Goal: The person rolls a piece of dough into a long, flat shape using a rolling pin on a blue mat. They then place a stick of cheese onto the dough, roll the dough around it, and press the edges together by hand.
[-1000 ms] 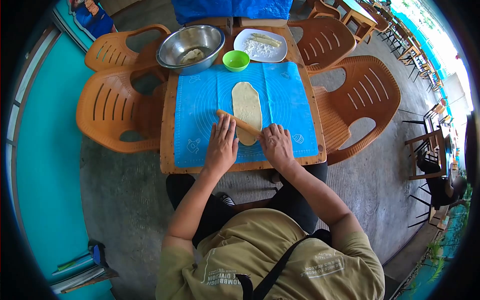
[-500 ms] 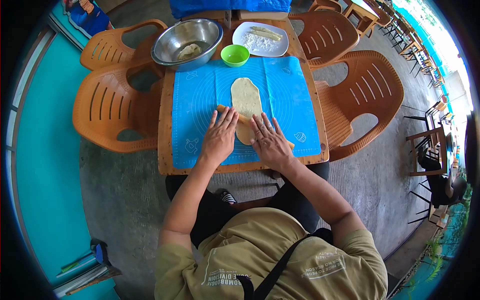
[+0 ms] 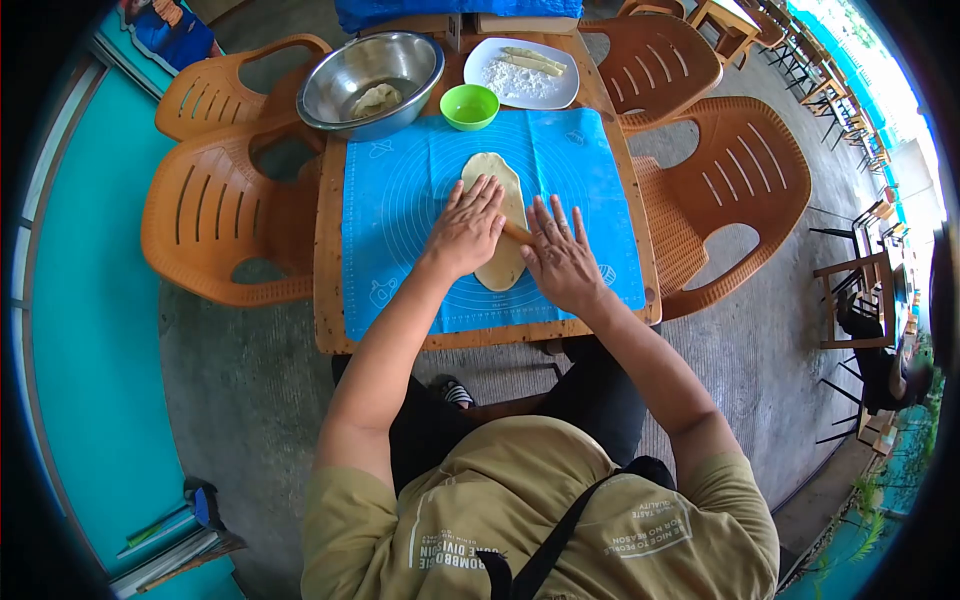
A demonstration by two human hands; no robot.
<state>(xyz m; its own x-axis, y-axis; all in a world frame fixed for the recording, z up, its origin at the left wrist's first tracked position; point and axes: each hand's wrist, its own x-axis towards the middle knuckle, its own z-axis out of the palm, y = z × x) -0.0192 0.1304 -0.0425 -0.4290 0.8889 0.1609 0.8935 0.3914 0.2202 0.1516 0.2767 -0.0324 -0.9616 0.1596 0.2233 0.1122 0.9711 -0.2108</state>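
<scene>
A long flattened oval of pale dough [image 3: 500, 268] lies on the blue baking mat [image 3: 390, 235]. Across it, at a slant, sits a wooden rolling pin [image 3: 517, 233]; only its middle shows between my hands. My left hand [image 3: 467, 228] rests flat over the pin's left part, fingers stretched out and covering some of the dough. Over the pin's right part lies my right hand [image 3: 566, 258], its fingers spread and a ring on one of them. Both palms press from above, and neither hand wraps round the pin.
Behind the mat stand a steel bowl [image 3: 335, 85] with a lump of dough [image 3: 377, 101], a small green bowl [image 3: 469, 107], and a white plate [image 3: 484, 58] with flour and dough strips. Orange chairs [image 3: 215, 215] flank the wooden table [image 3: 330, 290] on both sides.
Both hands have moved away from my body, rolling the pin up along the dough. The left hand now covers more of the dough's middle, and its near end is uncovered.
</scene>
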